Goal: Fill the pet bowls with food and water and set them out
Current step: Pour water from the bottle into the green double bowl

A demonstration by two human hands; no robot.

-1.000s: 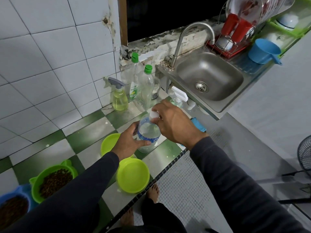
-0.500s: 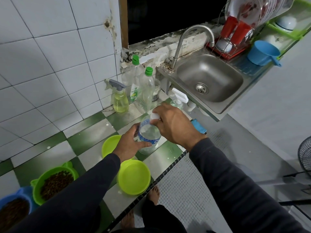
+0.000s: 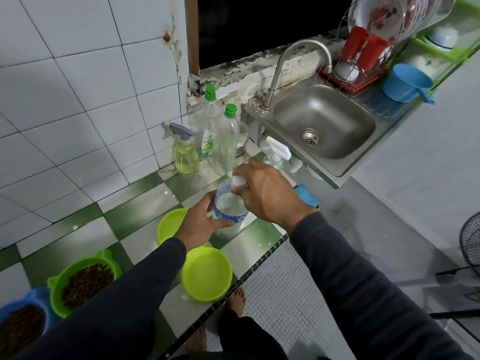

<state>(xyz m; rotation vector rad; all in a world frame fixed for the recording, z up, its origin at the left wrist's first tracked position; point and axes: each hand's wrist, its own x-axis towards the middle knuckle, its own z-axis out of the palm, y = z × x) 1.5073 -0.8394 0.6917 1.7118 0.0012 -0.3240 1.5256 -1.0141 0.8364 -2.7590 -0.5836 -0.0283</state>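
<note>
My left hand [image 3: 201, 224] curls round the clear plastic water bottle with the blue label [image 3: 228, 211] to keep it from tipping on the green and white tiled worktop [image 3: 135, 203], while my right hand [image 3: 265, 193] pinches its white cap [image 3: 238, 182] with fingers closed tight, I think to twist it off. Two empty lime green plastic bowls, one [image 3: 206, 274] by the front edge and one [image 3: 168, 224] behind my left hand, wait for water. The green bowl [image 3: 83, 281] and blue bowl [image 3: 20, 326] at the left end already hold brown food.

Steel sink [image 3: 324, 120], spray bottle [image 3: 185, 157], perhaps detergent.
</note>
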